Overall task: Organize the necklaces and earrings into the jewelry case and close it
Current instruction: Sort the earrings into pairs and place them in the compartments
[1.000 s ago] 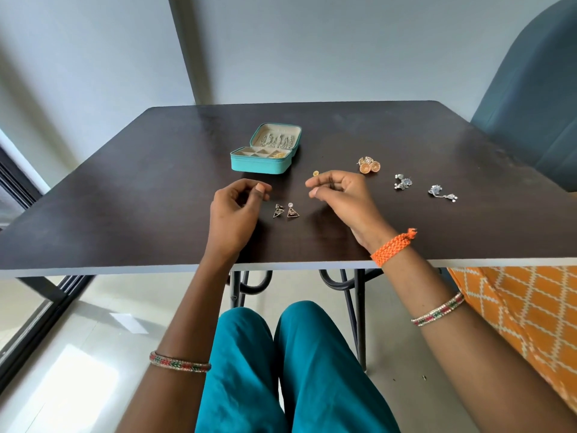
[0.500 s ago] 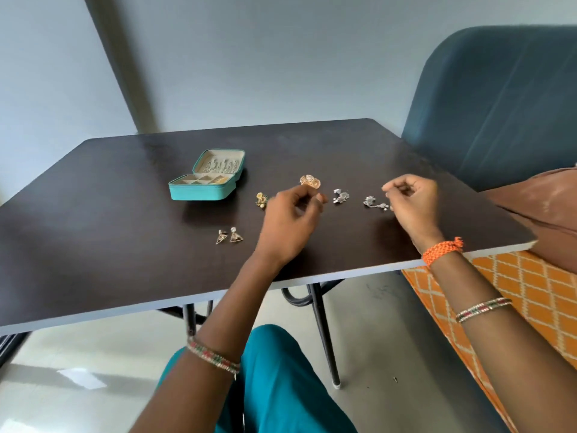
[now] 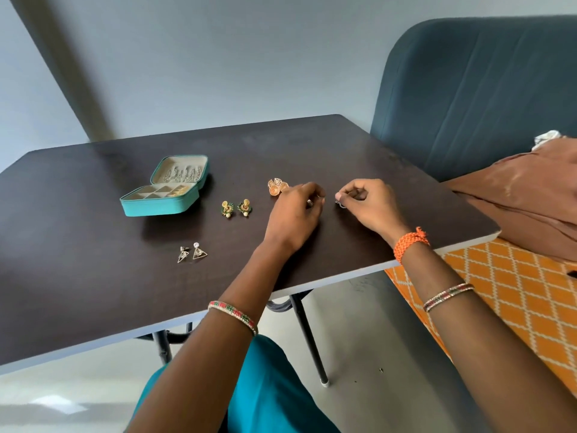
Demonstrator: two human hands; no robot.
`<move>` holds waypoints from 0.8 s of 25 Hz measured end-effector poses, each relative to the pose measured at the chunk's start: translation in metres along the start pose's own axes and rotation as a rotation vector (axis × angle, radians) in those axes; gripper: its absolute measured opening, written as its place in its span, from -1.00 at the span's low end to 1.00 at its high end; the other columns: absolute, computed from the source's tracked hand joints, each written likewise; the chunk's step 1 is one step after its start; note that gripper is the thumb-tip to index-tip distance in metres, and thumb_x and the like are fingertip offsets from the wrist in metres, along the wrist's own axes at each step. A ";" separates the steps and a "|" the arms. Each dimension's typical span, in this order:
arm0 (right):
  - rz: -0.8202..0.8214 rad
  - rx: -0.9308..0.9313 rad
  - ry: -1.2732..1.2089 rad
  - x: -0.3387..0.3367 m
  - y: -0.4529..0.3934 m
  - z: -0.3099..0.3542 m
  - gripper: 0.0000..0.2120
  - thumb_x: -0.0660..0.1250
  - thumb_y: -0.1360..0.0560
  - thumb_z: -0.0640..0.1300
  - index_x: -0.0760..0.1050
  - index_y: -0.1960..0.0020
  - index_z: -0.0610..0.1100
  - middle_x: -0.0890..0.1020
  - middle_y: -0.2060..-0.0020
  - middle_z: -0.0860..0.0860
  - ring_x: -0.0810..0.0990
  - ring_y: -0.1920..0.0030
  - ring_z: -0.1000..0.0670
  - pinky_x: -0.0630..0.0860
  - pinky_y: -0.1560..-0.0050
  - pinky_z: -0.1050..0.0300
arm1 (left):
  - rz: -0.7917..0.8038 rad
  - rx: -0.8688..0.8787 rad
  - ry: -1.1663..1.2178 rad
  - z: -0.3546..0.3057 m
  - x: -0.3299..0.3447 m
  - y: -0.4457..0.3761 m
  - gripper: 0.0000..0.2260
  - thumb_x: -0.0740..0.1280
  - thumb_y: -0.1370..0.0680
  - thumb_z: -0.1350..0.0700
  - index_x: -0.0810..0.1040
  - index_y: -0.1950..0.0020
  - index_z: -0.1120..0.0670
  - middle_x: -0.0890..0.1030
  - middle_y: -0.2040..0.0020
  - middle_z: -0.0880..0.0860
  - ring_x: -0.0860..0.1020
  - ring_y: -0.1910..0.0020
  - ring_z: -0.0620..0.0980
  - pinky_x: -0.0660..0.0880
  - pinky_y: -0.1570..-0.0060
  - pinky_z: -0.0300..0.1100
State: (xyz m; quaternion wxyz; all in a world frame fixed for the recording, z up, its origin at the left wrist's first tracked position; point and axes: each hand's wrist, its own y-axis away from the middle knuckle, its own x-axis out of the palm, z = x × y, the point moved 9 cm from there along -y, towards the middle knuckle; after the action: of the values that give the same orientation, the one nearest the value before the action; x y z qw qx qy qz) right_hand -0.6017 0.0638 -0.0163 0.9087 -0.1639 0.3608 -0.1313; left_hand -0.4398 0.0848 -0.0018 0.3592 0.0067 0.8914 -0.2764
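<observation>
We see the left hand (image 3: 295, 210) and right hand (image 3: 367, 203) each pinching a small silver earring on the counter (image 3: 93, 276), right of the open case (image 3: 162, 195).

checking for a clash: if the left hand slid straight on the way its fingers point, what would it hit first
The left hand has its curled fingers aimed toward the right hand, so it would probably meet that hand's fingertips and the small silver earring pinched there. The orange earrings sit off to the side of that line. Depth is hard to judge.
</observation>
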 end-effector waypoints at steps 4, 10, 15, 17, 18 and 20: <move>-0.042 0.032 -0.141 -0.007 0.002 -0.002 -0.96 0.44 -0.43 -0.20 0.66 0.19 -0.15 0.63 0.35 0.08 0.54 0.35 0.23 0.41 0.29 0.36 | -0.044 -0.056 0.090 0.006 -0.005 0.000 -0.91 0.32 -0.54 0.13 0.63 0.06 0.08 0.61 0.20 -0.07 0.48 0.24 -0.15 0.39 0.19 -0.31; -0.006 -0.035 -0.527 -0.010 0.011 0.014 -0.93 0.37 -0.45 -0.36 0.60 0.11 -0.23 0.63 0.28 0.04 0.60 0.29 0.27 0.49 0.15 0.41 | -0.052 0.016 0.154 -0.006 -0.011 0.003 -0.88 0.39 -0.51 0.14 0.66 -0.01 0.10 0.64 0.16 -0.12 0.49 0.25 -0.33 0.35 0.16 -0.53; 0.091 -0.073 -0.596 0.004 0.019 0.028 -0.89 0.30 -0.49 -0.40 0.56 0.11 -0.25 0.61 0.28 0.01 0.56 0.31 0.27 0.44 0.24 0.43 | -0.043 -0.018 0.255 -0.006 -0.009 0.005 -0.85 0.45 -0.46 0.13 0.67 0.02 0.16 0.64 0.20 -0.03 0.50 0.29 -0.39 0.35 0.23 -0.54; 0.115 -0.069 -0.618 0.006 0.022 0.030 -0.81 0.29 -0.49 -0.42 0.55 0.15 -0.16 0.61 0.26 0.00 0.56 0.29 0.25 0.42 0.27 0.43 | -0.059 -0.025 0.288 -0.006 -0.010 0.006 -0.86 0.45 -0.45 0.14 0.66 0.03 0.17 0.62 0.23 -0.03 0.49 0.31 -0.38 0.34 0.27 -0.52; 0.124 -0.067 -0.628 0.007 0.023 0.030 -0.78 0.29 -0.49 -0.41 0.55 0.14 -0.11 0.62 0.24 -0.01 0.57 0.26 0.23 0.42 0.28 0.41 | -0.067 -0.023 0.289 -0.006 -0.011 0.006 -0.86 0.45 -0.46 0.14 0.66 0.03 0.17 0.61 0.25 -0.04 0.49 0.31 -0.36 0.33 0.29 -0.52; 0.128 -0.053 -0.638 0.009 0.024 0.028 -0.79 0.28 -0.52 -0.36 0.58 0.08 -0.07 0.65 0.21 -0.01 0.56 0.21 0.15 0.43 0.30 0.35 | -0.083 -0.018 0.251 -0.006 -0.013 0.007 -0.86 0.43 -0.48 0.12 0.66 0.03 0.16 0.61 0.25 -0.04 0.49 0.32 -0.32 0.31 0.29 -0.51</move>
State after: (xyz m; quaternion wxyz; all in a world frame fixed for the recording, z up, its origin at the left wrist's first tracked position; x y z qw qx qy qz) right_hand -0.5733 0.0881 -0.0118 0.9778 -0.1972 0.0705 -0.0064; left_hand -0.4328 0.0959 0.0072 0.2331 0.0011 0.9313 -0.2800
